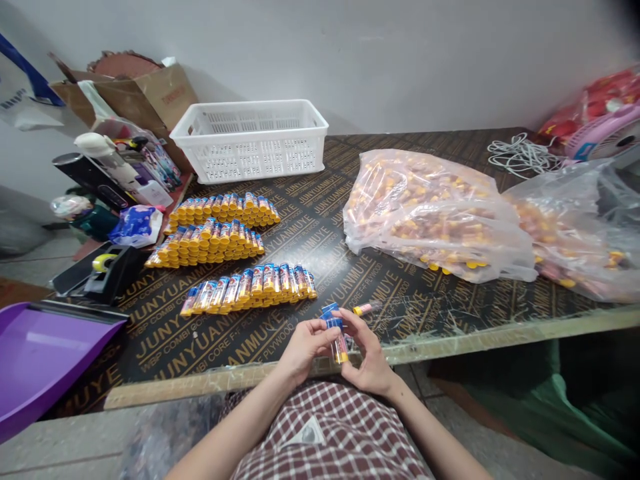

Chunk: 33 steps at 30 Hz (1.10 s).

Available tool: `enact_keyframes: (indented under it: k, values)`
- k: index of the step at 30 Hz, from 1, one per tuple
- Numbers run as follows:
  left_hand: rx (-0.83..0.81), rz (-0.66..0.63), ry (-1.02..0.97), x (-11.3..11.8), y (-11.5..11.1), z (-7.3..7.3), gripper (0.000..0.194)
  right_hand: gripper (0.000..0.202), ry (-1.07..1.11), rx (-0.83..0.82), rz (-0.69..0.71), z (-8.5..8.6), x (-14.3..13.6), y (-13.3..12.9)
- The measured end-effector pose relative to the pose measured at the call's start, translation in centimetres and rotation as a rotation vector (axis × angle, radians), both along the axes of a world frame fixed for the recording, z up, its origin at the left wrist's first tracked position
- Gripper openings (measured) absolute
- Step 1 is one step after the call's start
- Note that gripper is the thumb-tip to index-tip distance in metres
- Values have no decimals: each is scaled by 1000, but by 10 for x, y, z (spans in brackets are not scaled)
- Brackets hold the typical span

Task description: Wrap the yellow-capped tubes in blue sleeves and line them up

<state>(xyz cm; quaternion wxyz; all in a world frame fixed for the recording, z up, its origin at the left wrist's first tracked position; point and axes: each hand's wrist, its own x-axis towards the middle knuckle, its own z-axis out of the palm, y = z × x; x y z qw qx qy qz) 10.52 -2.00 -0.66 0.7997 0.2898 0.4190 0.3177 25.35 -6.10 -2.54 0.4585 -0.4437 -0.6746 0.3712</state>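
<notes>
Both hands meet at the table's front edge around a small clear tube (339,343) with a blue top and yellow bottom. My left hand (306,347) pinches its upper part. My right hand (369,353) has its fingers curled round the tube's other side, at top and bottom. Just behind the fingers lies another blue piece (330,309). A loose tube with a yellow end (365,308) lies to the right of it. On the left, blue-and-yellow tubes are stacked in rows, the nearest row (250,288) close to my left hand.
A white plastic basket (260,155) stands at the back. Large plastic bags of tubes (435,213) cover the right side. A purple dustpan (55,360), a tape dispenser (107,270), bottles, a white cable (523,155) and a pink fan (605,133) are around.
</notes>
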Motion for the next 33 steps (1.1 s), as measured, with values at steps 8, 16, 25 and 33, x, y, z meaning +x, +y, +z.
enact_keyframes:
  k: [8,16,25,33]
  values:
    - [-2,1,21,1,-2,1,38,83,41,19,-25,0,-2,-1]
    - [-4,23,-26,1,-4,-2,33,82,54,16,-12,1,-4,-3]
    - [344,278,366,-68,17,35,30,77,-329,-2,-172,-6,36,33]
    - [566,585,1244,-201,79,35,32,52,-745,-29,-342,-81,90,59]
